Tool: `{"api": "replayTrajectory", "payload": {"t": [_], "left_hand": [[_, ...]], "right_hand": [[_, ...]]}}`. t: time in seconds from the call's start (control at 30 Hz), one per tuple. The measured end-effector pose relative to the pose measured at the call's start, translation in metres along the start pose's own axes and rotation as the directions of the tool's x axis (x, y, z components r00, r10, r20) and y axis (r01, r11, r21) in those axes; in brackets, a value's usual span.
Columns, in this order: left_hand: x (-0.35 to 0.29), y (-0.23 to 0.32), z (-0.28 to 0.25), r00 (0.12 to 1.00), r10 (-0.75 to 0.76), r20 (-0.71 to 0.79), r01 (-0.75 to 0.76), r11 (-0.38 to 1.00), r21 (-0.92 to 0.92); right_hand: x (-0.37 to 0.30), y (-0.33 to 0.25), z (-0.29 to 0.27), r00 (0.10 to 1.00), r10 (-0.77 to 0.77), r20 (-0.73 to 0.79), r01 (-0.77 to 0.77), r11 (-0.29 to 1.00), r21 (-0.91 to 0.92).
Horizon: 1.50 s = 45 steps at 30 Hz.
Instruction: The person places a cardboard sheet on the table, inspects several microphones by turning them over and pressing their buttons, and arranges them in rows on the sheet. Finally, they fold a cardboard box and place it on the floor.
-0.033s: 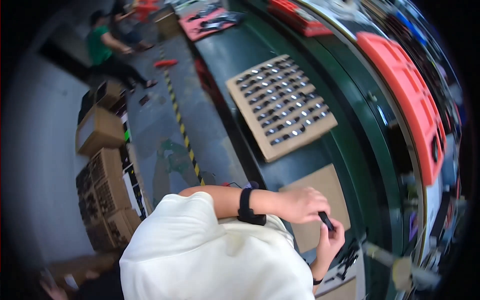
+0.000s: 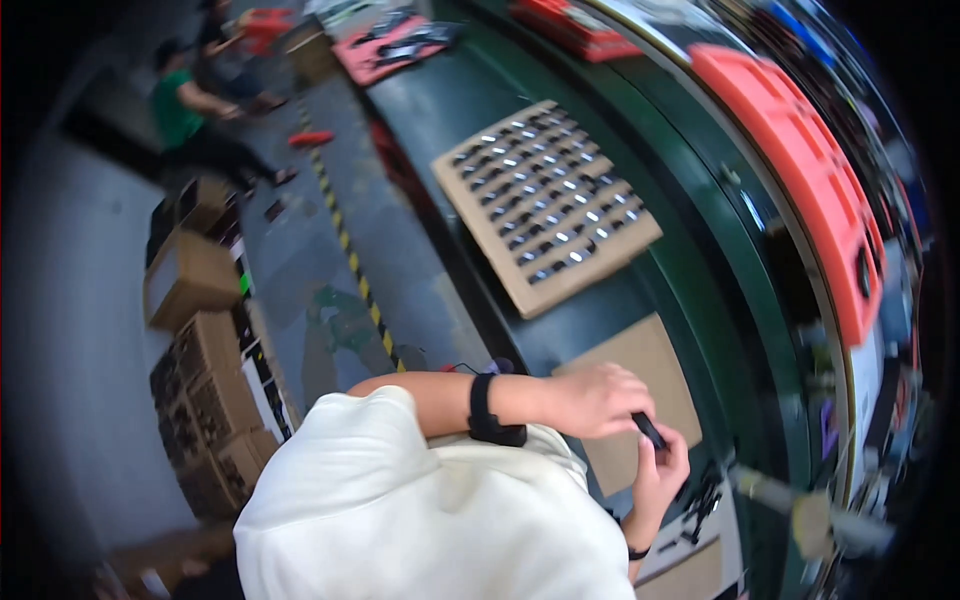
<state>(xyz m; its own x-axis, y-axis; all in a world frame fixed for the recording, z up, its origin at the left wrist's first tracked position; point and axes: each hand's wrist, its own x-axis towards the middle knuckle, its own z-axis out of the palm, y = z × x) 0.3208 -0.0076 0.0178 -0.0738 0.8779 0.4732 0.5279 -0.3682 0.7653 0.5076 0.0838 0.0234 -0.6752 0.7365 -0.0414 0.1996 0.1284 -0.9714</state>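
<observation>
I see the left hand [image 2: 603,402] curled closed around the upper end of a small, black, oblong piece [image 2: 649,431] and the right hand [image 2: 662,473] pinching its lower end, presumably to steady it from both sides. It is held over a flat, tan cardboard sheet [image 2: 640,355], which probably shields the dark green tabletop [image 2: 632,290]. A tan, shallow tray [image 2: 580,287] keeps dark, glossy pieces [image 2: 562,238] in rows, apparently for separation.

Left hand [image 2: 600,402], right hand [image 2: 662,474] hold black part [image 2: 649,431] over cardboard [image 2: 650,358].
</observation>
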Motion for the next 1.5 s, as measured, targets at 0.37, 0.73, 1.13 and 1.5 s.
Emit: {"api": "replayTrajectory", "payload": {"t": [0.37,0.73,1.13,1.5], "left_hand": [[0.017,0.019,-0.03,0.976,-0.177,0.126,0.2,0.959,-0.2],[0.026,0.023,-0.018,0.996,0.081,0.033,-0.078,0.993,-0.092],[0.037,0.022,-0.017,0.989,0.128,0.073,-0.124,0.991,-0.057],[0.045,0.018,-0.015,0.992,0.074,0.104,-0.069,0.996,-0.049]], "right_hand": [[0.012,-0.037,0.012,0.882,-0.47,0.004,0.455,0.852,-0.257],[-0.001,-0.036,0.003,0.854,-0.516,-0.071,0.49,0.842,-0.224],[0.008,-0.031,-0.004,0.81,-0.579,-0.092,0.555,0.809,-0.195],[0.015,-0.022,-0.008,0.837,-0.537,-0.109,0.534,0.844,-0.058]]}}
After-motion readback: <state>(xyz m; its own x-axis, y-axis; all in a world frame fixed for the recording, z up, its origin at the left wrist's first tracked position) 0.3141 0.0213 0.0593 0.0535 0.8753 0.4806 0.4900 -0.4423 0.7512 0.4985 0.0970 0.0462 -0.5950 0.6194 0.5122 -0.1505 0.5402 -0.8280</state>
